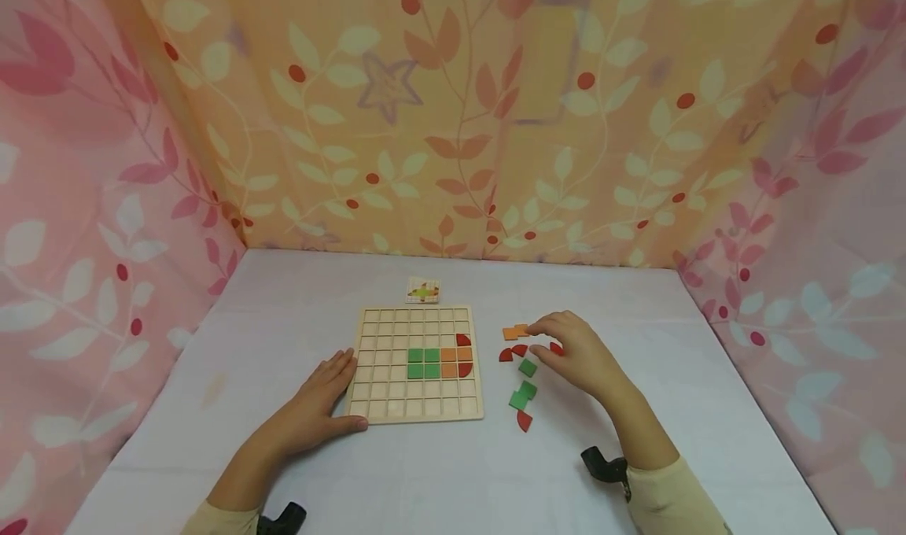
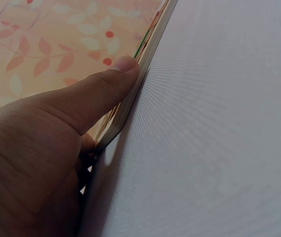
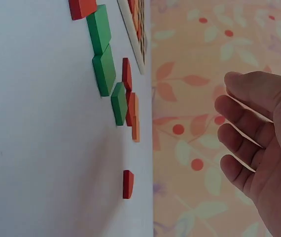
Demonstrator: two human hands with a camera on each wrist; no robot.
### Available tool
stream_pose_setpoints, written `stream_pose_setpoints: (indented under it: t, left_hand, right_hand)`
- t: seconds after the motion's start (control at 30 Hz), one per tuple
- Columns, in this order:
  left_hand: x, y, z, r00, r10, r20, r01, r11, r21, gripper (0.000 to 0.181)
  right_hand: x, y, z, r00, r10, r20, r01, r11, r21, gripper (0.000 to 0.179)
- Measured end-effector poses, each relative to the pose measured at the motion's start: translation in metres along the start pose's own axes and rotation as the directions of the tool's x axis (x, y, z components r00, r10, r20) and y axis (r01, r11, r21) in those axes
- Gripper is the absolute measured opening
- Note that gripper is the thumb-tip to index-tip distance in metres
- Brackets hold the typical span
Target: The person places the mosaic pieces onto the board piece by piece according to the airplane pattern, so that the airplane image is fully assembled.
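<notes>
The left hand [image 1: 314, 401] rests at the near left corner of a wooden grid board [image 1: 382, 393], fingers straight along the left side and thumb on the front edge. In the left wrist view its thumb lies against the board's edge [image 2: 139, 86]. On the board are several green squares [image 1: 423, 363], three orange squares [image 1: 449, 355] and two red quarter-circle pieces [image 1: 464, 370]. Over the loose pieces right of the board hovers the right hand [image 1: 576, 350], fingers loosely bent, nothing between them. Nearest it are orange squares [image 1: 510, 333] and a red piece [image 1: 556, 348], partly hidden.
Loose green squares [image 1: 519, 400] and red quarter-circles [image 1: 524, 421] lie in a rough column right of the board. Behind the board is a small picture card [image 1: 423, 290]. A white cloth [image 1: 283, 307] covers the table, with patterned curtains [image 1: 318, 126] around it.
</notes>
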State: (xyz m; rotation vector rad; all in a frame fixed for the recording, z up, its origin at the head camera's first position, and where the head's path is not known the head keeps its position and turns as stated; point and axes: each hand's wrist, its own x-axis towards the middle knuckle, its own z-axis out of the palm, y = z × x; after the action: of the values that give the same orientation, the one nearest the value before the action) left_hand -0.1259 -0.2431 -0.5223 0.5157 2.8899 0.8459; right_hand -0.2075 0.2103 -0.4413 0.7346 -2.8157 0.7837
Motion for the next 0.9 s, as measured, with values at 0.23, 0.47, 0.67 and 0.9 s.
stream_pose_setpoints:
  t: [0.23,0.47,0.67,0.9]
  left_hand:
    - [-0.001,0.0,0.002,1.0,-0.008,0.001,0.008,1.0,0.007,0.114]
    - [0.002,0.001,-0.001,1.0,0.009,0.007,-0.009,1.0,0.016,0.113]
    - [0.002,0.005,-0.002,1.0,-0.008,0.02,0.008,1.0,0.017,0.113]
    - [0.001,0.002,0.0,1.0,-0.008,0.011,0.008,1.0,0.017,0.113]
  right_hand:
    - [0.0,0.012,0.007,0.998,0.046,0.048,-0.047,0.999,0.027,0.028]
    - [-0.004,0.029,0.022,0.995,0.03,0.092,-0.035,0.998,0.054,0.026]
    - [-0.005,0.041,0.029,0.984,-0.067,0.167,0.058,0.996,0.063,0.026]
    - [-0.005,0.043,0.034,0.969,-0.131,0.211,0.122,0.991,0.057,0.034]
